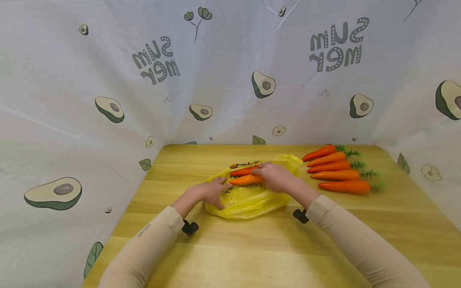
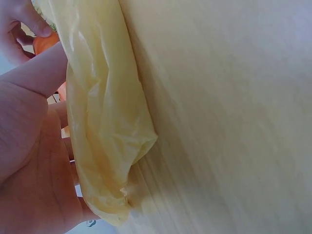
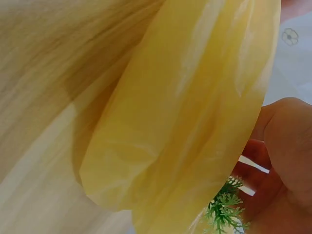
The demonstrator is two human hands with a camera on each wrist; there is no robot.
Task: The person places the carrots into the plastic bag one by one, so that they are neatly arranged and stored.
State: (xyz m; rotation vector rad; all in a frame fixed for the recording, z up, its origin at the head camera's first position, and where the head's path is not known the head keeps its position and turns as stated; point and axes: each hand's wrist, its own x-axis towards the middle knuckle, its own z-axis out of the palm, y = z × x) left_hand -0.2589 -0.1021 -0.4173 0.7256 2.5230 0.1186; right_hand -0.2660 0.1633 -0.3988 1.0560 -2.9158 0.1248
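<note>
A yellow plastic bag [image 1: 248, 210] lies on the table with its mouth spread. My left hand [image 1: 213, 192] reaches into the mouth at the left, fingers spread against the plastic. In the left wrist view, the bag's edge [image 2: 105, 107] passes in front of the fingers of that left hand [image 2: 41, 161]. My right hand [image 1: 274, 176] grips an orange carrot [image 1: 246, 180] near its top end, over the bag's opening. A redder carrot [image 1: 240, 172] lies just behind it in the bag. Green leaves [image 3: 225, 207] show below my right hand [image 3: 287, 151] in the right wrist view.
Several carrots [image 1: 335, 175] lie in a column right of the bag, leafy tops pointing right. The wooden table [image 1: 230, 256] meets a white curtain [image 1: 230, 72] with avocado prints at the back and sides. A black wrist camera [image 1: 190, 228] sits under the left wrist.
</note>
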